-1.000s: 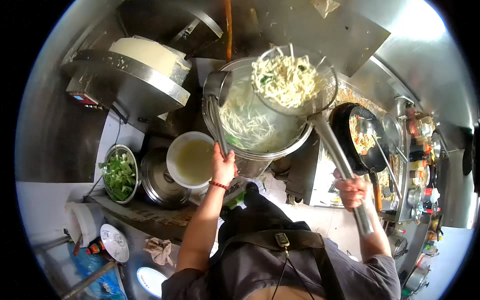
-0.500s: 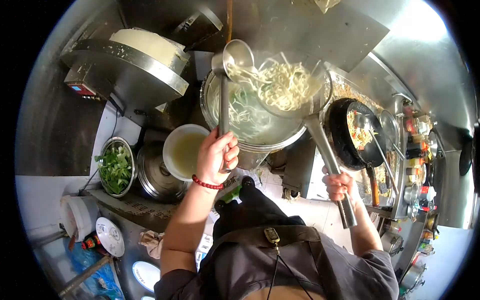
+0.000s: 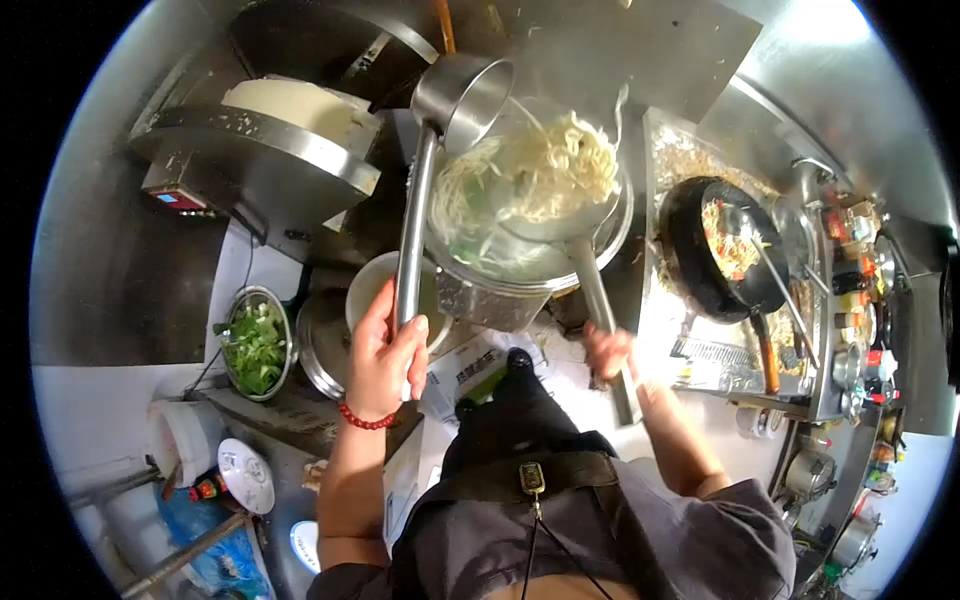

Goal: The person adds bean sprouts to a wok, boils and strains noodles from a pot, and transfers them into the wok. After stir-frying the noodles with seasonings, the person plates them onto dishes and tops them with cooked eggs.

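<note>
We keep our left hand (image 3: 388, 362) clamped round the ladle (image 3: 413, 230), its shaft pointing away to a bowl by the pot's (image 3: 505, 287) far-left rim, our right hand (image 3: 610, 357) gripping the strainer (image 3: 591, 284), slanted forward-left, noodles (image 3: 562, 170) over the pot.

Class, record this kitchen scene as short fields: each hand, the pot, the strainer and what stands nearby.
left hand: grips the ladle by its handle
right hand: grips the strainer by its handle, slightly blurred
strainer: over the pot, with noodles in it
pot: cloudy liquid, more noodles
black wok: right of the pot, food inside
metal bowl: lower left, holding leafy greens
</note>
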`<state>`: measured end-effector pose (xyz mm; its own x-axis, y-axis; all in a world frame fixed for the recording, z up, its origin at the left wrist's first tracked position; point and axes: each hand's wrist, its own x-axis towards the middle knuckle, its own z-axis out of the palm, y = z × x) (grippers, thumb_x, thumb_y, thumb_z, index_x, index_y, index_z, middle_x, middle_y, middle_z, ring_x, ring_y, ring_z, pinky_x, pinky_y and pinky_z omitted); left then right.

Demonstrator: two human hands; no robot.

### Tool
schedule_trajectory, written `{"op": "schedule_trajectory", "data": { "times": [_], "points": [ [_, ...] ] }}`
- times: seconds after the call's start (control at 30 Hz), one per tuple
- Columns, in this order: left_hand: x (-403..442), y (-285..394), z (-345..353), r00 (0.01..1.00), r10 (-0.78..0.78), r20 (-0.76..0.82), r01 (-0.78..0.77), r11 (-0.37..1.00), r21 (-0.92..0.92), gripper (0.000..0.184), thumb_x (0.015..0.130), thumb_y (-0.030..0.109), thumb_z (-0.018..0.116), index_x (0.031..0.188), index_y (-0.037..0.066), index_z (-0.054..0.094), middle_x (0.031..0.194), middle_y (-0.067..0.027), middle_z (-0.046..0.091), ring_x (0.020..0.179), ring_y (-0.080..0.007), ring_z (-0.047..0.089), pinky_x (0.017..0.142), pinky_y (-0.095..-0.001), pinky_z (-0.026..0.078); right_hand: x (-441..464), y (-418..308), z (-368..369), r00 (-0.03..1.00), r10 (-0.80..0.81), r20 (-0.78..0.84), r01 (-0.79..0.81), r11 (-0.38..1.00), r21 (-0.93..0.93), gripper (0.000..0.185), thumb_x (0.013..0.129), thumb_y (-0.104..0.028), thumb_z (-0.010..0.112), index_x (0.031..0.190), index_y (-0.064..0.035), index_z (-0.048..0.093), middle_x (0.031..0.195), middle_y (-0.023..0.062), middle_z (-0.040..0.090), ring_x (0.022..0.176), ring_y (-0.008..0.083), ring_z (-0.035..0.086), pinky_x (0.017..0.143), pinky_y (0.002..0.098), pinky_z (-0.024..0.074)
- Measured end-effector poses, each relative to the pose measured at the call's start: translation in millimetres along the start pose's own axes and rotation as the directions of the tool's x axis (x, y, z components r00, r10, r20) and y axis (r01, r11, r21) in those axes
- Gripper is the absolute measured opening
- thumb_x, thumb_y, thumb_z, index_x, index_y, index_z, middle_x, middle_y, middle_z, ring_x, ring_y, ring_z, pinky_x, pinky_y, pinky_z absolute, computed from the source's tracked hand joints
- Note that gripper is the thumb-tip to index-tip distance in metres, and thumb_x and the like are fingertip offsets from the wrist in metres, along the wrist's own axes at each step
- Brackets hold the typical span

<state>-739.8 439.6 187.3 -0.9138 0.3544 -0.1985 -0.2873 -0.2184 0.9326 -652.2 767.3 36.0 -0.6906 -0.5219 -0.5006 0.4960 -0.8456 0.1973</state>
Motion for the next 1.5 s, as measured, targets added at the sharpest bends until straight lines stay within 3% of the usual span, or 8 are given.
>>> {"op": "schedule_trajectory", "data": {
  "times": [0.13, 0.63, 0.93, 1.03, 1.17, 1.37, 1.47, 1.5],
  "points": [
    [-46.0, -20.5, -22.6, 0.986, -0.121, -0.111, 0.11, 0.989, -0.097, 0.04, 0.087, 0.004, 0.045, 0.126, 0.001, 0.036, 0.06, -0.0006, 0.044, 0.036, -0.0042, 0.038, 0.028, -0.019, 0.033, 4.8, 14.5, 29.3, 0.964, 0.033, 0.265, -0.071, 0.988, 0.138, 0.015, 0.085, 0.0, 0.046, 0.099, 0.0033, 0.044, 0.072, 0.0032, 0.044, 0.046, 0.003, 0.04, 0.038, 0.017, 0.032],
    [-181.9, -97.9, -97.3, 0.907, -0.358, -0.222, 0.132, 0.742, -0.658, 0.015, 0.089, 0.006, 0.042, 0.103, 0.007, 0.048, 0.068, -0.0027, 0.045, 0.042, -0.0062, 0.037, 0.033, -0.0199, 0.03, -74.8, 135.7, 86.8, 0.984, 0.038, 0.173, -0.002, 0.978, -0.207, 0.024, 0.084, -0.004, 0.049, 0.106, -0.0008, 0.038, 0.071, 0.0024, 0.046, 0.043, 0.0013, 0.041, 0.035, 0.0174, 0.0345],
    [-178.1, -140.5, -122.2, 0.979, -0.179, 0.093, 0.057, -0.198, -0.978, 0.03, 0.092, 0.008, 0.038, 0.12, -0.001, 0.045, 0.073, -0.0036, 0.044, 0.049, -0.0063, 0.04, 0.037, -0.0179, 0.034, -18.3, 178.9, 53.6, 0.868, 0.483, 0.118, -0.473, 0.875, -0.105, 0.014, 0.086, -0.001, 0.043, 0.098, -0.0024, 0.037, 0.065, 0.003, 0.047, 0.041, 0.0055, 0.043, 0.03, 0.0165, 0.0373],
    [-183.9, -177.5, -138.9, 0.931, -0.307, -0.199, -0.184, 0.076, -0.98, 0.03, 0.091, 0.009, 0.04, 0.12, 0.001, 0.046, 0.072, -0.0039, 0.045, 0.05, -0.0062, 0.041, 0.037, -0.0183, 0.035, 60.2, 175.5, 8.7, 0.846, 0.531, 0.049, -0.527, 0.846, -0.083, 0.024, 0.084, -0.004, 0.05, 0.105, -0.0007, 0.038, 0.065, 0.0019, 0.048, 0.042, 0.0054, 0.044, 0.03, 0.0146, 0.0339],
    [-199.2, -186.8, -163.7, 0.562, -0.509, -0.652, -0.289, 0.617, -0.732, 0.004, 0.087, 0.003, 0.047, 0.087, 0.006, 0.045, 0.069, -0.0053, 0.046, 0.044, -0.0091, 0.039, 0.031, -0.0206, 0.031, 180.0, 161.4, -65.0, 0.833, 0.529, -0.165, -0.554, 0.799, -0.235, 0.004, 0.087, -0.007, 0.047, 0.089, -0.0047, 0.045, 0.06, -0.0047, 0.041, 0.04, 0.001, 0.035, 0.034, 0.0153, 0.0288],
    [-228.8, -202.5, -171.9, 0.44, -0.431, -0.788, -0.301, 0.755, -0.582, 0.006, 0.087, 0.002, 0.042, 0.093, 0.004, 0.042, 0.067, -0.0059, 0.043, 0.039, -0.0073, 0.034, 0.026, -0.02, 0.025, 340.2, 142.3, -194.4, 0.774, 0.496, -0.394, -0.559, 0.827, -0.059, 0.023, 0.085, -0.011, 0.045, 0.064, -0.0083, 0.037, 0.053, -0.0006, 0.034, 0.044, 0.0091, 0.036, 0.042, 0.022, 0.0342],
    [-232.1, -216.5, -158.9, 0.521, -0.474, -0.71, -0.444, 0.56, -0.699, 0.01, 0.087, 0.002, 0.04, 0.097, 0.004, 0.04, 0.067, -0.0041, 0.039, 0.038, -0.0065, 0.031, 0.026, -0.0187, 0.023, 380.3, 149.5, -223.2, 0.679, 0.468, -0.565, -0.519, 0.851, 0.081, 0.028, 0.088, -0.014, 0.047, 0.063, -0.0082, 0.038, 0.054, 0.0022, 0.038, 0.046, 0.0115, 0.041, 0.043, 0.024, 0.0378],
    [-232.3, -224.3, -155.7, 0.564, -0.462, -0.685, -0.472, 0.5, -0.726, 0.011, 0.088, 0.002, 0.04, 0.099, 0.003, 0.039, 0.067, -0.0038, 0.038, 0.038, -0.0064, 0.031, 0.026, -0.0185, 0.023, 388.2, 156.8, -226.1, 0.656, 0.241, -0.715, -0.57, 0.779, -0.26, 0.028, 0.088, -0.015, 0.048, 0.063, -0.0073, 0.04, 0.054, 0.0038, 0.04, 0.045, 0.0137, 0.043, 0.043, 0.0257, 0.0394]
  ]
}}
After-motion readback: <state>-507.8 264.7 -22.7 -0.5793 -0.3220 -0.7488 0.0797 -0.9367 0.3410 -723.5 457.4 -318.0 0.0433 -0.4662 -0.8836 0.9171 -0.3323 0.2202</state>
